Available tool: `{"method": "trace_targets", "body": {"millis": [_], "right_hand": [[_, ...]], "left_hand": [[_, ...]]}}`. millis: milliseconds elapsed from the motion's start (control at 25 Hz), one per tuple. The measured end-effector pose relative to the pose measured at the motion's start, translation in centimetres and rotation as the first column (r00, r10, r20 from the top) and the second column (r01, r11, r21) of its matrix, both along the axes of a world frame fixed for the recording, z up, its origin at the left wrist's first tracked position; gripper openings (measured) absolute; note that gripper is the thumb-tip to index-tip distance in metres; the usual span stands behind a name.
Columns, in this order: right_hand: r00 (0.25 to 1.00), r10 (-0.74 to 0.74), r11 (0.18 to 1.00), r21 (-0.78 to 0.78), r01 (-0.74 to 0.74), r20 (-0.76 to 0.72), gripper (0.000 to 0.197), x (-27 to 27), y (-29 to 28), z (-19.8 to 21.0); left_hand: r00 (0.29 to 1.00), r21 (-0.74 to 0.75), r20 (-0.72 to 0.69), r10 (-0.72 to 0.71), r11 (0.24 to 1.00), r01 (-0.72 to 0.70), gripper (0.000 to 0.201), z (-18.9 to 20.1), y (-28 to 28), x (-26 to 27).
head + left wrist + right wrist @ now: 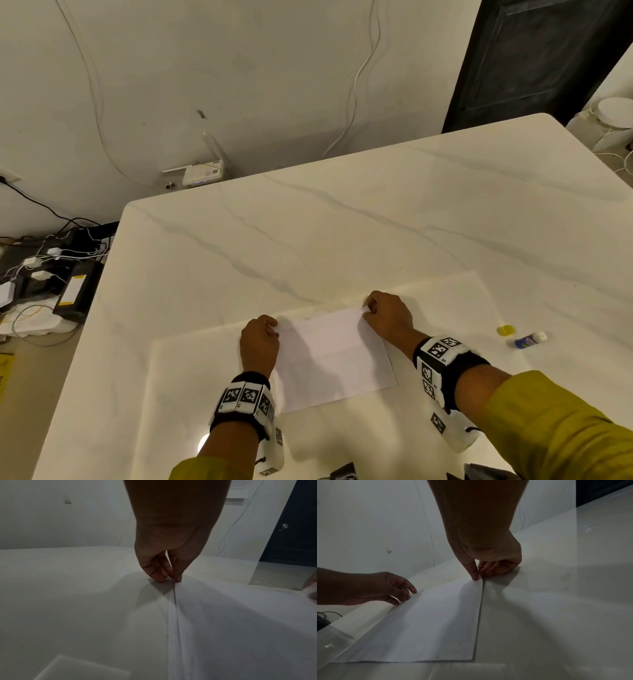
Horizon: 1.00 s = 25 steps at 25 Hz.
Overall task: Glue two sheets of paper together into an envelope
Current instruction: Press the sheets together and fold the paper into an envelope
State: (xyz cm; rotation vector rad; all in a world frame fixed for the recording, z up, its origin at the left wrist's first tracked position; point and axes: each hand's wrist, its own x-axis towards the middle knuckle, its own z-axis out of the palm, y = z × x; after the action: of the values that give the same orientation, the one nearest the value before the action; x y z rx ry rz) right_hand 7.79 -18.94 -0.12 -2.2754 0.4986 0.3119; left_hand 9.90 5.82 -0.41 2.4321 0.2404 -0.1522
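White paper sheets [334, 356] lie stacked flat on the marble table [342, 222] in front of me. My left hand [272, 326] pinches the far left corner of the paper [240, 628], thumb and fingers [161, 576] down at the edge. My right hand [369, 309] pinches the far right corner, and the right wrist view shows its fingertips [475, 576] closed on the paper's [436, 622] edge. A blue-and-white glue stick [530, 340] lies uncapped on its side to the right, its yellow cap [506, 330] beside it.
A clear mat [205, 377] lies under the paper. Left of the table, on the floor, are cables and chargers [51, 270]. A white router [202, 174] sits by the wall, and a dark door [548, 58] stands at the back right.
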Motion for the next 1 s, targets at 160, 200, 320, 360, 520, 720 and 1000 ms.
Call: {"method": "trace_targets", "body": {"millis": [160, 200, 320, 360, 520, 720, 1000], "right_hand": [[0.998, 0.066, 0.996, -0.068, -0.065, 0.017, 0.011, -0.1, 0.2, -0.1], [0.995, 0.095, 0.991, -0.092, -0.093, 0.018, 0.014, -0.1, 0.2, -0.1], [0.986, 0.165, 0.975, -0.154, -0.161, 0.013, 0.02, -0.3, 0.5, -0.1], [0.986, 0.166, 0.975, -0.152, -0.161, 0.021, 0.02, -0.4, 0.6, 0.0], [0.994, 0.084, 0.996, -0.032, -0.082, 0.065, 0.02, -0.6, 0.7, 0.3], [0.995, 0.045, 0.992, 0.116, -0.055, 0.09, 0.022, -0.1, 0.1, 0.3], [0.994, 0.095, 0.995, 0.039, -0.097, 0.049, 0.017, 0.5, 0.1, 0.3]], "left_hand": [[0.993, 0.088, -0.05, -0.106, 0.99, 0.11, 0.019, 0.1, 0.3, 0.2], [0.985, 0.133, -0.078, -0.153, 0.978, 0.163, 0.02, 0.2, 0.3, 0.2], [0.951, 0.265, -0.147, -0.271, 0.916, 0.302, 0.025, 0.5, 0.3, 0.5], [0.947, 0.269, -0.156, -0.28, 0.91, 0.314, 0.025, 0.6, 0.4, 0.7], [0.959, 0.186, -0.135, -0.248, 0.945, 0.27, 0.014, 0.5, 0.8, 1.2], [0.988, 0.021, -0.08, -0.128, 0.991, 0.13, 0.039, 0.5, 1.7, 1.3], [0.983, 0.034, -0.143, -0.119, 0.992, 0.125, 0.019, 0.6, 1.9, 2.0]]}}
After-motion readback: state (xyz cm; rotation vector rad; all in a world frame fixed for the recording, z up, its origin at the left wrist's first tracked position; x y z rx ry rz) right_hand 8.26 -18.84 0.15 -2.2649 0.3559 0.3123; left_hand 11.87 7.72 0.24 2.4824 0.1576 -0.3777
